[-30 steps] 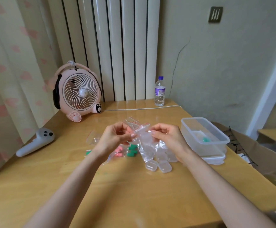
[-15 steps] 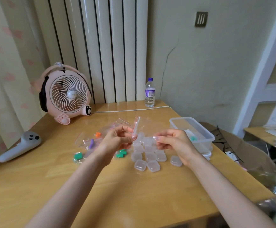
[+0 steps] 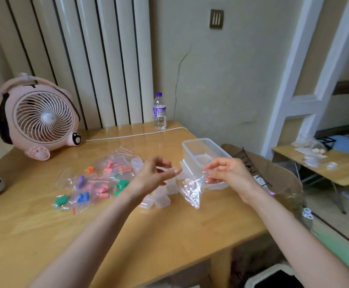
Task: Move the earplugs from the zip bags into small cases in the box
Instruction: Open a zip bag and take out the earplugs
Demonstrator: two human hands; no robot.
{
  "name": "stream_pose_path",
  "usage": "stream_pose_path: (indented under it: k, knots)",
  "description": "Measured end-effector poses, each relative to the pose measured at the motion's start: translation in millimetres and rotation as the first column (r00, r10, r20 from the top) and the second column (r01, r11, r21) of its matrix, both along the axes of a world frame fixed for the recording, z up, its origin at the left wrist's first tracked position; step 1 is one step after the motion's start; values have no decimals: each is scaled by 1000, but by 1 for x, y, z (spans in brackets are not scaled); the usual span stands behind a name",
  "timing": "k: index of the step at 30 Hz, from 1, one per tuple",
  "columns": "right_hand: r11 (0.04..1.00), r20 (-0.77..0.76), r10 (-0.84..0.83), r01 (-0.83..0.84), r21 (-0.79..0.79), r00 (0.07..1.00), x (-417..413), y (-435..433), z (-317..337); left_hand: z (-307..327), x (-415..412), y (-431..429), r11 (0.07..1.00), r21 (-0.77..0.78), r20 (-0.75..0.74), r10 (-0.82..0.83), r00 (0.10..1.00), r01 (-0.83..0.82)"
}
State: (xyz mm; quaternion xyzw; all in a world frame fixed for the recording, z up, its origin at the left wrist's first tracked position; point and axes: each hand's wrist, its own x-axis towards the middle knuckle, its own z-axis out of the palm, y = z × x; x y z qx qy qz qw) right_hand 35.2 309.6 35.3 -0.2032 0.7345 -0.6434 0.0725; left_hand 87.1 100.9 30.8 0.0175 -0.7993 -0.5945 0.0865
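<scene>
Clear zip bag (image 3: 190,191) dangles, seemingly empty, pinched at its top by the right hand (image 3: 229,175), just beside the box (image 3: 203,149). Left hand (image 3: 154,176) hovers near, fingers loose, holding nothing. Slick film might slip free. Small cases (image 3: 157,201) crowd the table (image 3: 44,225) underneath; filled bags (image 3: 98,181) and a fan (image 3: 40,119) sit leftward.

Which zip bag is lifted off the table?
The clear bag pinched by the right hand and hanging in the air; the other bags lie piled on the table, holding coloured earplugs.

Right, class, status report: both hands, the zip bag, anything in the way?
Right hand pinches zip bag, hanging, looks empty. Left hand open beside it. Box behind, nothing blocking.
</scene>
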Motion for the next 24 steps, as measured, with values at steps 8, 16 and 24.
stream_pose_path:
  k: [8, 16, 24]
  knots:
    - [997, 13, -80, 80, -3, 997, 4, 39, -6, -16, -21, 51, 977, -107, 57, -177, 983, 182]
    - [929, -13, -344, 342, 139, 939, 7, 102, -14, -21, -21, 97, 934, -229, -12, -283, 959, 273]
    - [768, 224, -631, 555, 320, 743, 25, 223, -98, -21, -9, 147, 865, -130, -5, -489, 872, 484]
